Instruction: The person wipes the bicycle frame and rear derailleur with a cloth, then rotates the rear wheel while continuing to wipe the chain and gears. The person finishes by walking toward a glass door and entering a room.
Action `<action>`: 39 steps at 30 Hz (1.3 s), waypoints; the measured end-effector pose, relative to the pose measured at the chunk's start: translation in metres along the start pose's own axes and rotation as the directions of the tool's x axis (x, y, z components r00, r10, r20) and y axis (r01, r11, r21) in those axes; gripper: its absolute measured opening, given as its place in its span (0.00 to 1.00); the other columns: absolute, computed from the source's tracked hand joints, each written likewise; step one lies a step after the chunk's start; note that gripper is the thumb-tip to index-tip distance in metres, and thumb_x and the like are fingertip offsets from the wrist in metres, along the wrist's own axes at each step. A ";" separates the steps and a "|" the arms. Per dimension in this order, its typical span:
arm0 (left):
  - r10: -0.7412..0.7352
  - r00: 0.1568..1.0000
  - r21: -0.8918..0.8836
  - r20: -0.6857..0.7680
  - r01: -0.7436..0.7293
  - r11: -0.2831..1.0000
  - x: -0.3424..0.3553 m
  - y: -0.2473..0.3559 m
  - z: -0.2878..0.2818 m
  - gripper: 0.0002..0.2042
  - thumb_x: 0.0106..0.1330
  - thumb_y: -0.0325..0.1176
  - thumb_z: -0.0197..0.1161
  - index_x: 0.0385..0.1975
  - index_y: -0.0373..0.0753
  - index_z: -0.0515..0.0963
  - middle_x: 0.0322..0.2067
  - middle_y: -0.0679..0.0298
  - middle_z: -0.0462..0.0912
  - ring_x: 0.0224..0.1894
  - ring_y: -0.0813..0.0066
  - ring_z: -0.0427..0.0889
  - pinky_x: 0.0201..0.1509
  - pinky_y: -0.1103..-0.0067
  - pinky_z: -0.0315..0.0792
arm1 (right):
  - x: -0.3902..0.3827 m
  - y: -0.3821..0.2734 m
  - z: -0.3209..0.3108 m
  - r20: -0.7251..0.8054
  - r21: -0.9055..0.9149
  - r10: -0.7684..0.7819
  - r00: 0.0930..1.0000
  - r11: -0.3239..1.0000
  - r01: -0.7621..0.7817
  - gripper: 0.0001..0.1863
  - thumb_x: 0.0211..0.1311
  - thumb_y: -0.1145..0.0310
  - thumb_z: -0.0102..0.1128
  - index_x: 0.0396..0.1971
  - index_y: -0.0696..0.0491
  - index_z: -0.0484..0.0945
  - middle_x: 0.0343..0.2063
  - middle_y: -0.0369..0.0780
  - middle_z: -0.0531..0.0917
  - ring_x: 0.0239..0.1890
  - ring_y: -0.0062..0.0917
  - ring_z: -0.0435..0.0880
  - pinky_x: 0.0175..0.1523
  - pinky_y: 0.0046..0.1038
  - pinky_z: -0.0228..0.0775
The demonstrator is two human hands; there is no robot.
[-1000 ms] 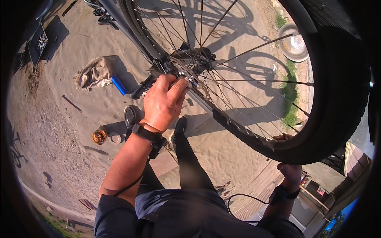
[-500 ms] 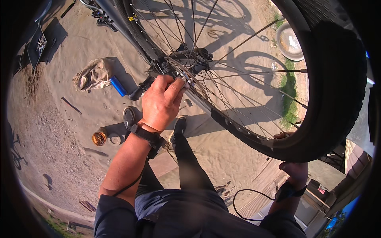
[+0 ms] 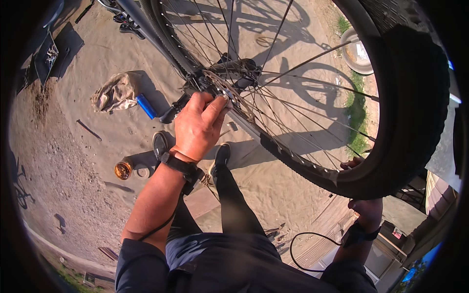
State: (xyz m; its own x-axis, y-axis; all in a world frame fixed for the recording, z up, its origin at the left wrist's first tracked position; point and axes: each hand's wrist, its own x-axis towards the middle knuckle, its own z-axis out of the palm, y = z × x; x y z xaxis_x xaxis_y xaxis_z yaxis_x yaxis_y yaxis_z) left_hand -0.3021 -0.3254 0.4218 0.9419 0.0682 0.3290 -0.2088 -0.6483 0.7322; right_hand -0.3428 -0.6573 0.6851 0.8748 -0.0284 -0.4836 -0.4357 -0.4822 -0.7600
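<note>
A bicycle wheel [image 3: 342, 181] with a thick black tyre and thin spokes fills the upper right. My left hand [image 3: 201, 119] is closed in a pinch at the brake disc [image 3: 233, 100] beside the hub. A small pale edge shows under its fingertips, too little to name. My right hand [image 3: 365, 209] grips the tyre low on the right, fingertips [image 3: 351, 162] curling over the rim from inside and the thumb outside. Much of that hand is hidden behind the tyre. A grey frame tube [image 3: 146, 34] runs from the upper left toward the hub.
Sandy ground lies below. On it are a crumpled beige cloth [image 3: 115, 93], a blue cylinder [image 3: 146, 106], a dark rod [image 3: 89, 130] and a rusty tin [image 3: 123, 170]. A round metal basin [image 3: 349, 61] stands by grass. My shoes [image 3: 160, 143] are under the wheel. A cable [image 3: 289, 249] loops near my right arm.
The wheel has turned a little, its spokes sitting at new angles and a yellow mark on the rim gone from sight. My right hand has shifted slightly rightward; my left stays at the disc.
</note>
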 end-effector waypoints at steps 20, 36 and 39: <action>0.002 1.000 -0.036 -0.009 -0.003 0.999 0.000 -0.003 0.002 0.16 0.58 0.25 0.74 0.47 0.44 0.82 0.37 0.62 0.79 0.33 0.59 0.83 0.31 0.70 0.78 | -0.011 0.003 -0.028 -0.207 -0.091 -0.340 0.917 0.940 0.328 0.53 0.45 0.56 0.84 0.70 0.61 0.64 0.63 0.48 0.78 0.66 0.36 0.75 0.70 0.39 0.66; 0.024 1.000 -0.046 -0.009 -0.024 0.999 0.003 -0.002 0.001 0.16 0.57 0.23 0.73 0.46 0.43 0.82 0.36 0.61 0.78 0.32 0.59 0.82 0.31 0.70 0.77 | -0.006 -0.012 -0.022 -0.206 -0.219 -0.341 0.917 0.930 0.296 0.50 0.59 0.47 0.74 0.72 0.61 0.61 0.65 0.47 0.76 0.65 0.36 0.76 0.70 0.38 0.66; 0.025 1.000 -0.033 -0.016 -0.026 0.999 0.001 -0.001 0.002 0.16 0.58 0.24 0.73 0.45 0.43 0.82 0.37 0.61 0.78 0.32 0.59 0.82 0.31 0.69 0.77 | 0.019 -0.033 -0.028 -0.292 -0.109 -0.377 0.879 0.926 0.361 0.53 0.58 0.41 0.74 0.73 0.60 0.60 0.66 0.45 0.75 0.66 0.34 0.75 0.70 0.36 0.66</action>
State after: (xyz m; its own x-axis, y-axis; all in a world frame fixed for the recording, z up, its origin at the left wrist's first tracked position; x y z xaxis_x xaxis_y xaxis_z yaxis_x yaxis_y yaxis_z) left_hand -0.3006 -0.3262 0.4203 0.9320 0.0635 0.3568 -0.2417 -0.6246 0.7426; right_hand -0.3059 -0.6668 0.7133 0.9950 -0.0991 -0.0116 -0.0648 -0.5527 -0.8308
